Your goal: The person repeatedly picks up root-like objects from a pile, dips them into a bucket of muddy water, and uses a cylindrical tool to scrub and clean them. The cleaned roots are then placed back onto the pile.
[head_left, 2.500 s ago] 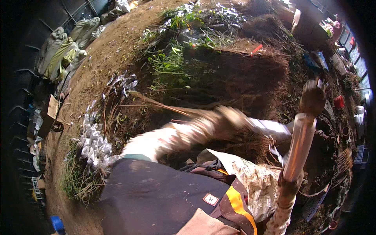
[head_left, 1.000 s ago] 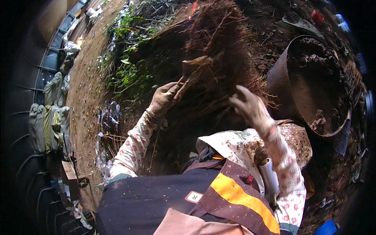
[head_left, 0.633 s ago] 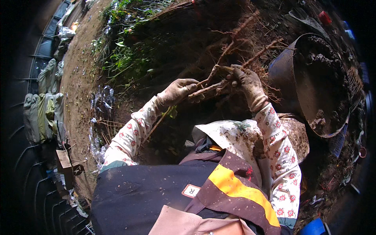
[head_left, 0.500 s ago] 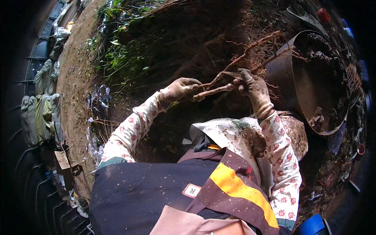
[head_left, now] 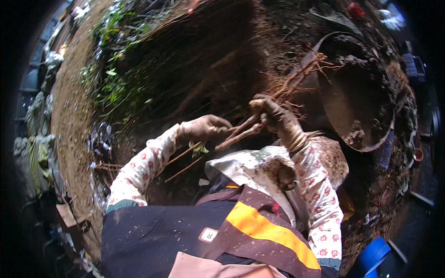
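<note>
My right hand (head_left: 278,119), in a soiled tan work glove, is closed around a small bundle of bare-root woody stems (head_left: 240,135). Their tangled reddish-brown roots (head_left: 296,83) spread past that hand to the upper right. My left hand (head_left: 204,128), gloved too, has curled fingers at the other end of the bundle, seemingly pinching a stem; the fingertips are partly hidden. Below it, thin twigs (head_left: 185,168) and a few green leaves (head_left: 200,149) stick out toward the lower left. A mud-stained white sack (head_left: 250,162) lies across my lap under the bundle.
A large tipped-over bucket (head_left: 357,92) with soil inside lies at the right. Leafy green plants (head_left: 116,88) lie at the upper left beside a bare dirt path (head_left: 69,111). A blue round object (head_left: 373,255) sits at the lower right, and bundled sacks (head_left: 39,157) stand far left.
Both hands have shifted down and left in the view, which has itself moved. The stems are now drawn together in my right hand, roots bunched; twigs show below my left hand.
</note>
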`<control>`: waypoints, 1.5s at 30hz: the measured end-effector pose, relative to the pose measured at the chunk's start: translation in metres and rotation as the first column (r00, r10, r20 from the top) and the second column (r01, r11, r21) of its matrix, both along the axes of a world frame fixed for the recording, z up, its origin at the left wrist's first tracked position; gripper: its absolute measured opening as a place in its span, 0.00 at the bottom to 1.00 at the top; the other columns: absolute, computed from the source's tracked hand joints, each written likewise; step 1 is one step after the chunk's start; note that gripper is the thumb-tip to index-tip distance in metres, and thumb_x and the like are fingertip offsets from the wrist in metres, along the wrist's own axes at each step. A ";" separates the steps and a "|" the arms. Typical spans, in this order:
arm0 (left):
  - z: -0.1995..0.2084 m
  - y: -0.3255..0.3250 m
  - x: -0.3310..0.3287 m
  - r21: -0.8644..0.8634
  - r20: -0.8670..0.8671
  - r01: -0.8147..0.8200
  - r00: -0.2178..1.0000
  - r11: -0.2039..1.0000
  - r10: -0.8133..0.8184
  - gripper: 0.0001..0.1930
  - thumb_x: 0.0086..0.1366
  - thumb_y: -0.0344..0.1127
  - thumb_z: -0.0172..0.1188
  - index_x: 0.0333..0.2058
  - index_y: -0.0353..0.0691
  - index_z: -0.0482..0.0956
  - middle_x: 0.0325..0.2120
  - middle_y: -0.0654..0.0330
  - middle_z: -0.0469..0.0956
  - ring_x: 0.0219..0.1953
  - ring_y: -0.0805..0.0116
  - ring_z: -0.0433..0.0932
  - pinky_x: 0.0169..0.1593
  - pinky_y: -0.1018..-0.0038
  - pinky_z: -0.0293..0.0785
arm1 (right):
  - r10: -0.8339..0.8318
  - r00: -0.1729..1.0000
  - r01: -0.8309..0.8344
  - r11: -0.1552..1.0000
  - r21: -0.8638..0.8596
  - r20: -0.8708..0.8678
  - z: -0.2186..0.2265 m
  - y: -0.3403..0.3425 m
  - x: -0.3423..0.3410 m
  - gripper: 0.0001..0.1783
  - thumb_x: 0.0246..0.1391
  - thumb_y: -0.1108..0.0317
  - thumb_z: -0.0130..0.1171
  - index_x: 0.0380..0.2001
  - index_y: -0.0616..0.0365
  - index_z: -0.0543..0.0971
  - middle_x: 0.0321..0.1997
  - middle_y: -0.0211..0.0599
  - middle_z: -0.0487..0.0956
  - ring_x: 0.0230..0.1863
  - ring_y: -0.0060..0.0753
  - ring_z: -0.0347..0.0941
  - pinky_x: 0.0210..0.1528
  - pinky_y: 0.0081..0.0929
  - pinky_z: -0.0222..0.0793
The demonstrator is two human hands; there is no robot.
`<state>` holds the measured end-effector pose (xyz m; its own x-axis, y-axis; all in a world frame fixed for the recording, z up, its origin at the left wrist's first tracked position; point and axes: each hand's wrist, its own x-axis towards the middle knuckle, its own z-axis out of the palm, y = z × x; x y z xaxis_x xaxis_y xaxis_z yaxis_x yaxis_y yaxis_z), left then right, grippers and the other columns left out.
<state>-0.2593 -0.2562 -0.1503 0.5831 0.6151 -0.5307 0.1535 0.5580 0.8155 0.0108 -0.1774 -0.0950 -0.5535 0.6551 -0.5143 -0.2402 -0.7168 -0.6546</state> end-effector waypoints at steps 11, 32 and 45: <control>0.046 0.023 0.129 0.081 0.253 -0.475 0.860 0.876 0.443 0.31 0.72 0.43 0.59 0.68 0.42 0.59 0.45 0.65 0.74 0.36 0.77 0.72 0.37 0.80 0.71 | -0.210 0.906 0.103 0.952 0.289 0.368 0.024 -0.031 0.019 0.20 0.63 0.52 0.56 0.43 0.58 0.81 0.29 0.32 0.81 0.25 0.23 0.77 0.26 0.24 0.72; 0.050 0.014 0.213 0.753 -0.099 -0.222 0.893 0.620 0.439 0.17 0.69 0.30 0.52 0.55 0.44 0.69 0.29 0.50 0.80 0.31 0.57 0.82 0.36 0.67 0.76 | -0.490 0.804 0.156 0.719 0.677 0.335 -0.035 -0.036 0.100 0.23 0.61 0.49 0.63 0.39 0.62 0.79 0.33 0.37 0.80 0.36 0.29 0.74 0.42 0.32 0.71; 0.087 0.092 0.287 0.727 -0.519 0.328 0.838 0.603 0.170 0.21 0.73 0.49 0.53 0.54 0.41 0.72 0.40 0.45 0.82 0.43 0.42 0.81 0.45 0.55 0.77 | -0.752 0.653 0.660 0.626 0.416 0.095 -0.007 -0.006 0.192 0.23 0.64 0.48 0.56 0.45 0.60 0.79 0.39 0.37 0.80 0.39 0.28 0.74 0.43 0.27 0.72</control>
